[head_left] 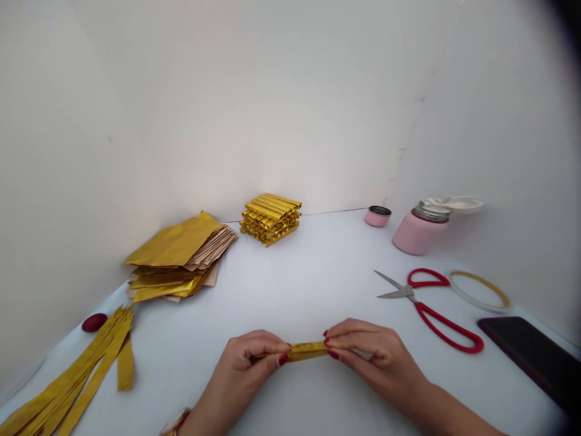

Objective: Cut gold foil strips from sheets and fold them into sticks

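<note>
A short folded gold paper strip (308, 350) is stretched level between my two hands, low in the middle of the view. My left hand (247, 369) pinches its left end between thumb and fingers. At the right end, my right hand (376, 354) pinches it with thumb and fingertips. Beyond the hands, a stacked block of folded gold paper pieces (271, 218) stands near the back wall. Long gold strips (86, 375) lie fanned out at the lower left.
A pile of gold sheets (177, 248) sits at the back left, with a dark red oval object (94, 322) nearby. On the right are open red-handled scissors (408, 292), a tape ring (481, 289), a black phone (531, 354), a pink bottle (420, 233) and its pink cap (377, 217).
</note>
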The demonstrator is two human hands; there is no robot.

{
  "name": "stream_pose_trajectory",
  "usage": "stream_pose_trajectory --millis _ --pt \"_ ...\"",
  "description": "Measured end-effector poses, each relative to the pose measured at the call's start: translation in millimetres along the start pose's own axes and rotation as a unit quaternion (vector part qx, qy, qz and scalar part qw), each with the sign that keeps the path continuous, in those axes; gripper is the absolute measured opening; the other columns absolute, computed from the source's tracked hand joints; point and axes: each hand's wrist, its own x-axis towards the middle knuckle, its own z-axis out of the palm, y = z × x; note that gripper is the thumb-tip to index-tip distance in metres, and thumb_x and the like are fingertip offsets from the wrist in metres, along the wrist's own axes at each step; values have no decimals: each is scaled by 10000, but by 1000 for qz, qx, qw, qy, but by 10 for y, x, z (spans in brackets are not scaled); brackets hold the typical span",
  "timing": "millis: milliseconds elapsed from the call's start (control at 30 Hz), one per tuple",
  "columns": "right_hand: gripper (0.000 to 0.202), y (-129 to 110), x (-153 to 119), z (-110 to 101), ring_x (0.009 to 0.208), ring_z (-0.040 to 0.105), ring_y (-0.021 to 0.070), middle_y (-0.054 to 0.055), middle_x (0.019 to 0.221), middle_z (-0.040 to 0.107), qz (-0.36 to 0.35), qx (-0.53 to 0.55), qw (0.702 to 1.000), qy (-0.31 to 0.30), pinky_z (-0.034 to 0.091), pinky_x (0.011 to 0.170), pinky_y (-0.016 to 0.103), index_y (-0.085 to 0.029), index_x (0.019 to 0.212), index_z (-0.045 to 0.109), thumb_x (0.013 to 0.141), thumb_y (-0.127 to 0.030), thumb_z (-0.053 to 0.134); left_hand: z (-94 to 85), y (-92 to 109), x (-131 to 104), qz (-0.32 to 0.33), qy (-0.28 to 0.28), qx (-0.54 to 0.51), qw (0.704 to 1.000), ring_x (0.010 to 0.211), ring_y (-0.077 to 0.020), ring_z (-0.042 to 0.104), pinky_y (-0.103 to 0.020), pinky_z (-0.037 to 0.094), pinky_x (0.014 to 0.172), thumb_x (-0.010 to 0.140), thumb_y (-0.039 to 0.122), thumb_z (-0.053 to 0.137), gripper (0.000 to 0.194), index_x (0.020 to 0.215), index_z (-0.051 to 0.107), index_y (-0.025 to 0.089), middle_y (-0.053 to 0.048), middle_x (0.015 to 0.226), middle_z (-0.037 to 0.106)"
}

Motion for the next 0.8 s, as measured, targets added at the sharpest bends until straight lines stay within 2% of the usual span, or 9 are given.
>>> stream_pose_trajectory --millis 67,200,267,367,467,600,667,800 --pt "159 -1 17 -29 764 641 165 65 847 684 32 15 999 -9 532 676 259 -198 860 689 841 -173 533 -15 6 -4 0 6 4 1000 719 -156 631 -218 483 658 822 263 566 168 799 718 194 -52 791 688" --pt "155 6 36 -72 741 614 173 68 801 650 76 8 996 36 507 654 280 -193 800 659 855 -206 515 -41 5 -1 -5 39 -4 999 725 -163 633 -221 486 648 813 264 575 163 792 716 185 -59 795 682" --pt "110 15 28 -65 707 598 167 65 797 628 64 -1 997 38 499 612 273 -195 841 653 836 -209 544 -42 4 1 -9 46 -8 999 729 -161 632 -218 484 651 810 255 579 156 799 716 183 -58 797 680" --pt "126 27 -2 -25 686 586 158 64 802 601 27 -25 999 9 497 592 262 -192 900 660 811 -186 570 -29 8 1 -6 33 -11 999 724 -157 630 -216 479 651 815 247 575 158 813 718 180 -59 798 678" --pt "150 33 -29 10 665 592 150 58 772 606 15 -39 999 -4 492 574 248 -195 870 672 833 -162 530 -13 9 3 0 17 -18 1000 731 -161 630 -225 478 659 819 251 573 162 816 718 180 -64 804 677" --pt "154 28 -39 18 665 601 151 53 750 634 -3 -58 998 13 489 590 244 -192 824 669 834 -139 525 -5 4 7 1 13 -13 1000 729 -161 628 -227 478 655 820 254 570 165 798 717 182 -65 803 678" --pt "150 22 -34 12 663 598 152 52 740 634 2 -53 999 14 489 595 249 -189 818 661 837 -146 519 -5 5 7 1 18 -11 1000 735 -161 630 -226 480 659 817 247 572 159 809 717 182 -65 808 680" --pt "106 12 -11 3 613 573 152 45 714 623 57 -24 998 22 482 559 261 -191 841 638 830 -208 535 -6 14 6 4 39 -19 999 747 -163 634 -228 486 670 809 235 577 150 819 718 185 -62 816 681"
